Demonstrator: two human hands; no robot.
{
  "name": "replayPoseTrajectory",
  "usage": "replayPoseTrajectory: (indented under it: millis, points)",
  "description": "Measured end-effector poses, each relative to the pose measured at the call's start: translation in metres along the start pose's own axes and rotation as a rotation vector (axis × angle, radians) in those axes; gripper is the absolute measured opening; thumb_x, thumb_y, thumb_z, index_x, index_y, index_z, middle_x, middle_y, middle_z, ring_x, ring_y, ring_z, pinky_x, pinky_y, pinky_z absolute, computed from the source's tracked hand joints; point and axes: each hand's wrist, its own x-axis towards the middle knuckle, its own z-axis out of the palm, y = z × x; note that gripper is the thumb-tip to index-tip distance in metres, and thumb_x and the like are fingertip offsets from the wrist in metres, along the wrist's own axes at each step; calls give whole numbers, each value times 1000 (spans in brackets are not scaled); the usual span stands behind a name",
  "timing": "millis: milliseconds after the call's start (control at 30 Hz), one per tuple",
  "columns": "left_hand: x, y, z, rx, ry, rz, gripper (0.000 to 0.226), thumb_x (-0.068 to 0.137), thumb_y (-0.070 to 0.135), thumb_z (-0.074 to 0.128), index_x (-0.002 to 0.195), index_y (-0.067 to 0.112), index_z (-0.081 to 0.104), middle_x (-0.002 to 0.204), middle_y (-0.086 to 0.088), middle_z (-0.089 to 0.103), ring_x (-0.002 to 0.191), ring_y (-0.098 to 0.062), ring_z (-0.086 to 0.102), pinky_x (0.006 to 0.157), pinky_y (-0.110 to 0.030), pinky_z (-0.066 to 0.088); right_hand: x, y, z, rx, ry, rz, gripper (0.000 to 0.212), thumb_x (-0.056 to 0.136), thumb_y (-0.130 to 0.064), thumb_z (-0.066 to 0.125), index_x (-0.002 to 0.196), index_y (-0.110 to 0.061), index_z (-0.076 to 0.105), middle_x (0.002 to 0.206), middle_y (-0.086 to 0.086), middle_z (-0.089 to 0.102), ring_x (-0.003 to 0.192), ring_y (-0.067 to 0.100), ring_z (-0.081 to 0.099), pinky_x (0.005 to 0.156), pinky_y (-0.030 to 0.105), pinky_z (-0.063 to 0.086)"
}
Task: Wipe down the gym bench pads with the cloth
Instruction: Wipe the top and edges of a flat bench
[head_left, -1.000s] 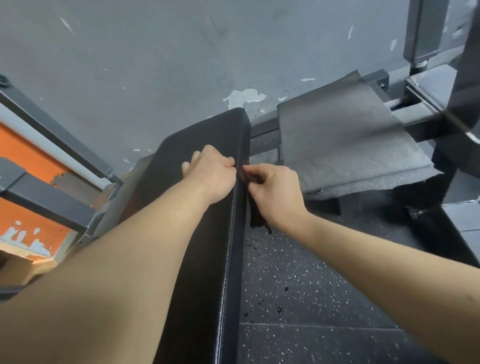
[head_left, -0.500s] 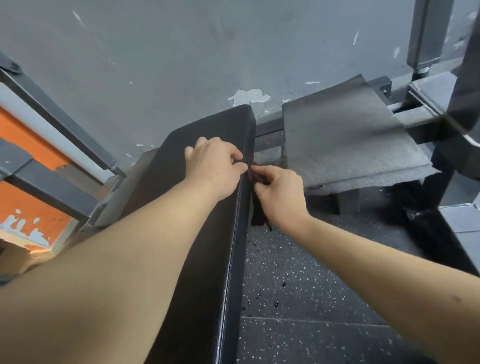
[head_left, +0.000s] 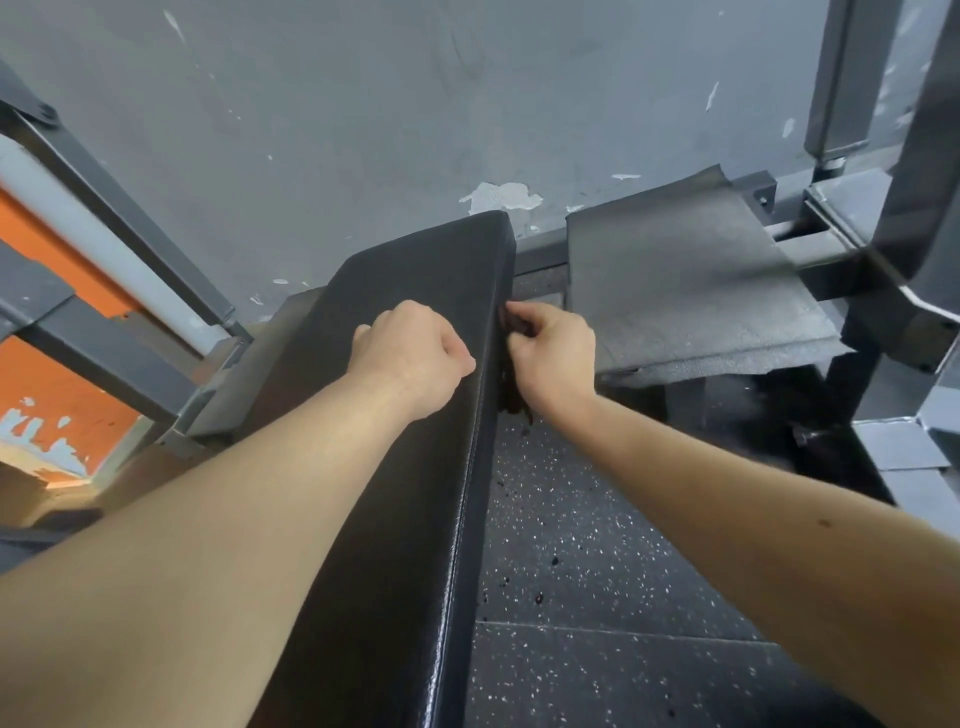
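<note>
On pad (head_left: 415, 270) — left hand (head_left: 415, 358) drawn back; right hand (head_left: 553, 353) pinches cloth (head_left: 511, 401).

A grey painted wall (head_left: 363, 130) fills the top of my view, its paint chipped white (head_left: 501, 197) near the middle. Black speckled rubber flooring (head_left: 597, 545) covers the lower right. A grey textured mat (head_left: 685, 291) lies right of centre, beside grey steel uprights (head_left: 841, 78). An orange panel (head_left: 57, 395) shows behind steel beams (head_left: 104, 343) at left.
</note>
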Motion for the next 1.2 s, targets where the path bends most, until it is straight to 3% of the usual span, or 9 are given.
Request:
replayPoseTrajectory:
  millis: [67,167,367,567,733,867,1067,1133,1200]
  points:
    - [-1,-5,0,-59,-29,-19,15,89,25,73,75,28,78,90,15,73,104,-19,62,105,-43,45,-37,3,-7,53,-25,-16,43,83,-2,63,119,-21,78,111,-7,77,103,5,71,96,18,51]
    - [-3,-12,0,-176,-65,-80,8,85,25,79,80,31,80,95,17,73,107,-18,64,100,-40,51,-70,6,-17,126,-60,-28,40,84,1,67,117,-20,78,109,-9,77,99,-1,70,95,15,51]
    - [-4,-17,3,-250,-69,-116,8,87,24,80,93,29,81,103,11,73,103,-16,65,100,-38,52,-2,-11,-2,6,11,-38,39,87,0,62,118,-18,77,115,-3,77,108,10,69,93,4,38]
    - [-10,-14,9,-178,-4,-112,6,88,27,77,90,32,80,108,9,73,111,-22,62,102,-42,50,-39,-10,-9,-1,-50,-11,43,88,-3,61,125,-19,74,119,-4,75,110,10,69,99,14,46]
    - [-32,-5,5,-43,51,-39,13,95,29,69,104,29,79,115,6,72,116,-23,57,105,-38,37,-83,-4,-35,-3,-180,47,38,89,-3,65,119,-23,76,109,-10,77,98,6,71,93,30,59]
    - [-59,-4,1,-41,54,17,20,97,28,66,114,31,73,118,6,71,122,-23,52,106,-39,36,-98,-25,-57,11,-121,109,38,92,-6,63,126,-22,68,111,-10,72,98,6,66,79,14,50]
    - [-85,2,-4,-97,-67,79,43,95,30,66,137,36,58,135,0,57,126,-28,42,105,-40,35,-120,-46,-84,-37,-222,82,23,96,-3,62,110,-20,68,102,-6,71,99,15,67,94,33,55]
    - [-94,6,-7,-174,-140,99,49,95,28,66,141,39,54,131,-4,49,121,-30,41,106,-40,35,-121,-54,-94,-75,-260,44,25,97,-3,61,109,-21,71,100,-8,72,96,10,67,89,27,54]
    - [-103,9,-7,-188,-160,149,32,94,29,66,125,38,64,113,2,51,115,-25,40,107,-39,33,-126,-60,-102,-92,-275,36,23,97,-5,63,110,-22,72,98,-9,72,93,5,66,86,24,55]
